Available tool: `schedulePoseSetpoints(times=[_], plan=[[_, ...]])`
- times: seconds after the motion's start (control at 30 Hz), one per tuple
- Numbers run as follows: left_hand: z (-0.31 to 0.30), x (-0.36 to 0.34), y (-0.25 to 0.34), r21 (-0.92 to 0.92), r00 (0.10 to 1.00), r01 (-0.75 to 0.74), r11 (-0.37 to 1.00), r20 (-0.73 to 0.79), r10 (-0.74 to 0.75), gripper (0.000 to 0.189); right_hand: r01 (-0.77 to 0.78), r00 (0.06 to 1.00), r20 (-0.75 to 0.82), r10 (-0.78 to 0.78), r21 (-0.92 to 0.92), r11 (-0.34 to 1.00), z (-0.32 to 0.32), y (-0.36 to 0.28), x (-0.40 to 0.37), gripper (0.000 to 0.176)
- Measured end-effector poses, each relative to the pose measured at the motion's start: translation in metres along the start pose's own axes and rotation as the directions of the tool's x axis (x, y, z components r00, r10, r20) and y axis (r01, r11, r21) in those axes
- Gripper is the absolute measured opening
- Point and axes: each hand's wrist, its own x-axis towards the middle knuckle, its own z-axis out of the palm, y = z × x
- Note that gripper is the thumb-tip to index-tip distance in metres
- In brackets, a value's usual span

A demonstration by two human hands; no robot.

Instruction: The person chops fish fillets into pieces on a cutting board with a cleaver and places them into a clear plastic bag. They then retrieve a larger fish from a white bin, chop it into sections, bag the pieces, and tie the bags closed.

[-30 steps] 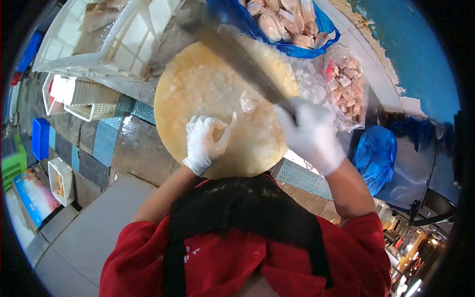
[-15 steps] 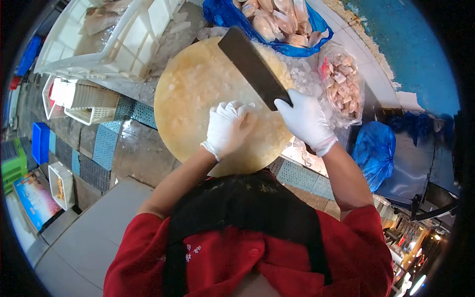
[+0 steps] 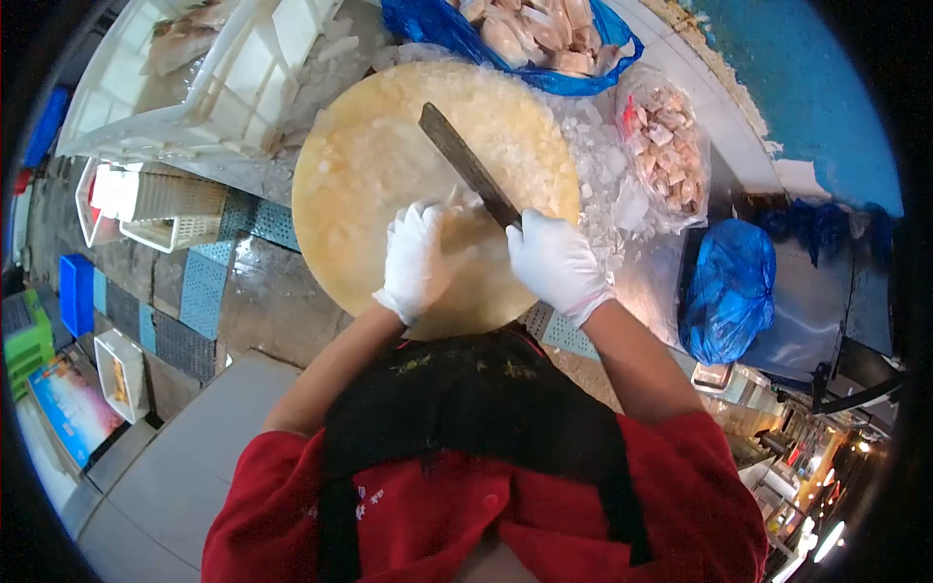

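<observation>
A round, pale yellow chopping block (image 3: 335, 194) lies in front of me, wet and strewn with pale bits. In a white glove, my right hand (image 3: 556, 262) is closed round the handle of a cleaver (image 3: 468, 163). Its dark blade is seen nearly along its narrow back and slants up and left over the block. My left hand (image 3: 416, 260), also gloved, is at the block's lower middle with fingers curled. Something pale shows by its fingertips, close to the blade, but I cannot make out what it is.
Beyond the block, ice (image 3: 595, 160) surrounds a blue bag (image 3: 573, 83) of fish pieces and a clear bag (image 3: 666, 146) of chunks. A white crate (image 3: 233, 97) with fish stands upper left. A tied blue bag (image 3: 729, 291) sits at right.
My right hand has moved left with the cleaver, whose blade has turned from showing its broad side to showing its narrow back. My left hand has shifted slightly left.
</observation>
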Motion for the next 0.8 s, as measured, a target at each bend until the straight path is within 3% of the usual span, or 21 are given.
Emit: schedulePoseSetpoints(times=[0.1, 0.2, 0.27, 0.3, 0.37, 0.4, 0.47, 0.53, 0.6, 0.63, 0.67, 0.7, 0.73, 0.77, 0.8], plan=[[0.008, 0.011, 0.002, 0.013, 0.999, -0.030, 0.999, -0.020, 0.030, 0.055, -0.032, 0.999, -0.002, 0.032, 0.063, 0.998, -0.013, 0.001, 0.004, 0.030], [0.018, 0.023, 0.005, -0.086, 0.995, -0.099, 0.991, -0.041, 0.096, 0.063, -0.064, 0.998, 0.022, 0.063, 0.071, 0.995, -0.028, 0.004, 0.010, 0.033], [0.016, 0.030, 0.020, 0.165, 0.996, -0.031, 0.986, -0.079, 0.045, 0.070, -0.012, 0.996, -0.086, 0.020, 0.096, 0.995, -0.040, 0.003, 0.006, 0.033], [0.017, 0.036, 0.019, 0.165, 0.996, -0.038, 0.986, -0.079, 0.051, 0.070, -0.064, 0.986, -0.150, 0.075, 0.077, 0.995, -0.046, 0.002, 0.003, 0.034], [0.017, 0.050, 0.016, 0.153, 0.986, -0.111, 0.982, 0.140, 0.089, 0.082, -0.087, 0.968, -0.226, 0.110, 0.108, 0.990, -0.062, 0.005, -0.011, 0.035], [0.018, 0.054, 0.015, 0.156, 0.985, -0.120, 0.980, 0.142, 0.098, 0.082, -0.105, 0.945, -0.295, 0.141, 0.134, 0.985, -0.067, 0.010, -0.020, 0.035], [0.023, 0.062, 0.012, 0.271, 0.940, -0.240, 0.932, 0.303, 0.154, 0.072, -0.122, 0.916, -0.363, 0.168, 0.147, 0.982, -0.063, 0.029, -0.038, 0.034], [0.025, 0.070, 0.017, 0.299, 0.910, -0.276, 0.913, 0.388, 0.148, 0.065, -0.217, 0.894, -0.243, 0.377, 0.502, 0.837, -0.055, 0.048, -0.059, 0.032], [0.027, 0.081, 0.024, 0.325, 0.869, -0.331, 0.886, 0.472, 0.151, 0.058, -0.287, 0.876, -0.184, 0.445, 0.543, 0.789, -0.045, 0.065, -0.082, 0.031], [0.027, 0.084, 0.030, 0.327, 0.872, -0.254, 0.910, 0.484, 0.069, 0.043, -0.306, 0.865, -0.179, 0.469, 0.553, 0.775, -0.038, 0.070, -0.092, 0.030], [0.028, 0.088, 0.035, 0.328, 0.869, -0.181, 0.927, 0.495, -0.006, 0.030, -0.409, 0.832, -0.039, 0.554, 0.631, 0.659, -0.031, 0.077, -0.102, 0.031], [0.029, 0.087, 0.025, 0.251, 0.891, -0.280, 0.926, 0.428, 0.154, 0.028, -0.475, 0.794, 0.064, 0.605, 0.685, 0.552, -0.033, 0.076, -0.111, 0.030], [0.031, 0.087, 0.010, 0.176, 0.885, -0.385, 0.906, 0.348, 0.308, 0.027, -0.459, 0.765, 0.043, 0.643, 0.736, 0.497, -0.020, 0.082, -0.122, 0.029], [0.034, 0.088, 0.008, 0.042, 0.938, -0.284, 0.958, 0.218, 0.268, 0.028, -0.450, 0.757, 0.028, 0.653, 0.746, 0.490, -0.022, 0.081, -0.133, 0.027], [0.038, 0.092, 0.009, -0.106, 0.975, -0.186, 0.977, 0.101, 0.196, 0.029, -0.522, 0.693, 0.152, 0.704, 0.780, 0.345, -0.021, 0.084, -0.141, 0.027]])
